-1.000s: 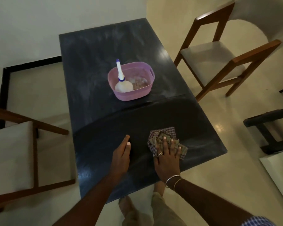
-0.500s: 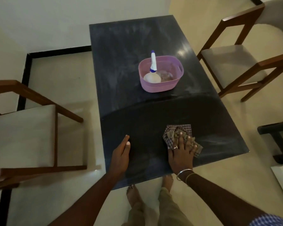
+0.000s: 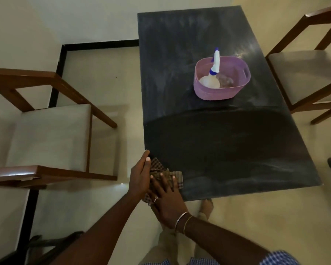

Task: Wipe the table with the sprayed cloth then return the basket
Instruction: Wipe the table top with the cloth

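Checked cloth (image 3: 161, 170) at desk (image 3: 227, 153) near-left corner, right hand (image 3: 167, 199) fingers spread flat on it, left hand (image 3: 139, 176) fingers together beside it, pink basket (image 3: 221, 79) well apart.

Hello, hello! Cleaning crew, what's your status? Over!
Right hand flat on cloth at table's near-left corner. Left hand open beside it. Far half dusty; basket sits there.

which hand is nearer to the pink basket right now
Left, narrowly. The left hand is at the table's near left corner, fingertips reaching farther up toward the pink basket. The right hand lies flat on the checked cloth, closer to the near edge.
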